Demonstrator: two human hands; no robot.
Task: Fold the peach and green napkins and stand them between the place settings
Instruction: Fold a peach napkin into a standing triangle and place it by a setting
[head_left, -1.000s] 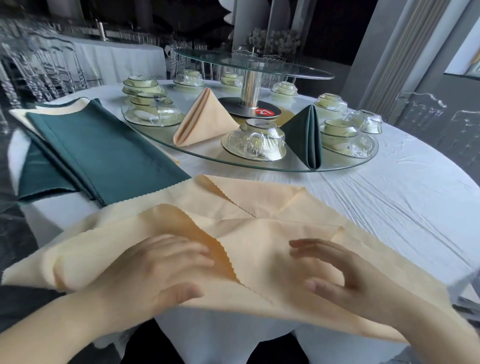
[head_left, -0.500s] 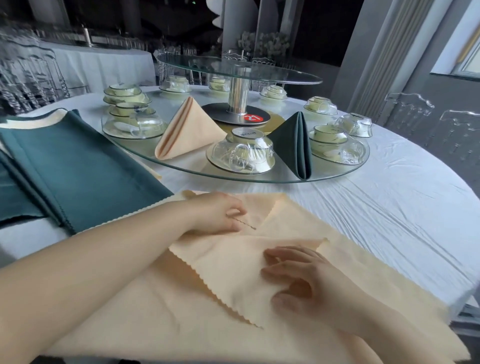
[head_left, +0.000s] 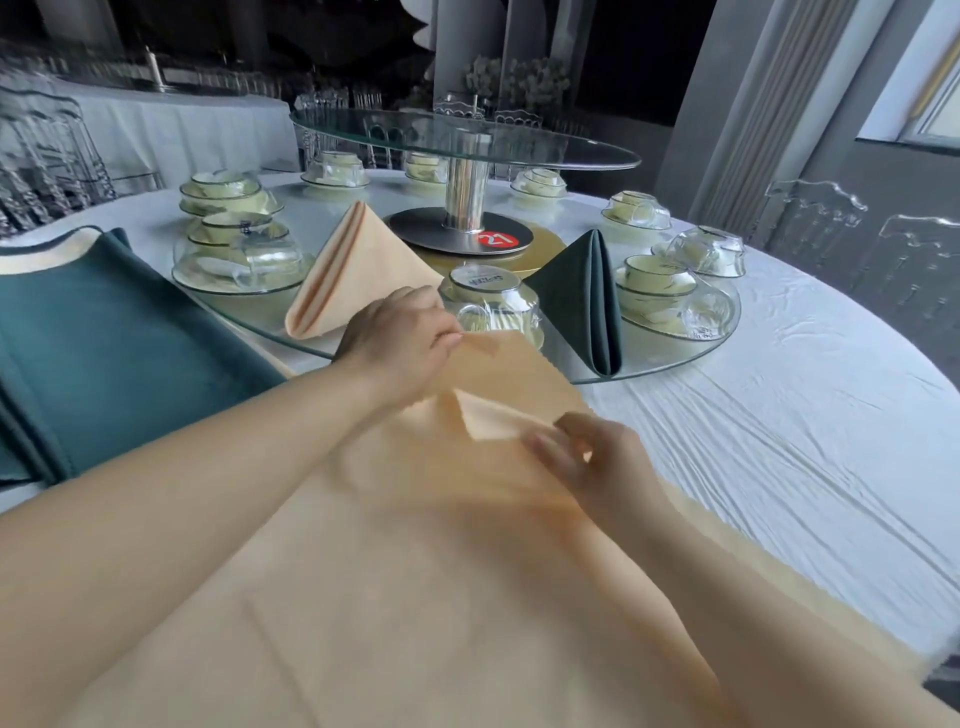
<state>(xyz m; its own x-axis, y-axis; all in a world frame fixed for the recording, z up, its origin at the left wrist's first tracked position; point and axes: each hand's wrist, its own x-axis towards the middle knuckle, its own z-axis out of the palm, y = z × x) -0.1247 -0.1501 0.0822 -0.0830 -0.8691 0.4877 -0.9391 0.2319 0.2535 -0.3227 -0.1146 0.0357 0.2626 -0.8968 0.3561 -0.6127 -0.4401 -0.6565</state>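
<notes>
Left of your left hand (head_left: 400, 348) lies the flat stack of dark green cloth napkins (head_left: 119, 338), untouched on the white-clothed round tabletop (head_left: 779, 415). Just beyond that hand a folded peach napkin (head_left: 358, 265) stands on the low glass turntable (head_left: 675, 366).

Your left hand reaches forward and pinches the far corner of the large peach cloth napkin (head_left: 415, 597) between thumb and curled fingers. It lifts the corner off the tabletop, in front of the clear-wrapped bowl-and-cup place setting (head_left: 488, 296). The rest of the cloth spreads from both hands back toward you.

This looks like a fold in the making. Draw the corner across in one even pull and match the zigzag-cut edges before you lower it. Then press the crease flat with straight fingers, so the finished shape will stand. Carry the corner low, because the turntable rim sits just past your knuckles.

Your right hand (head_left: 597, 462), nearer you, has its fingers drawn close on a small raised flap of the same cloth. It is blurred but reads as a light pinch. Beyond it stands a folded dark green napkin (head_left: 582, 306).
</notes>
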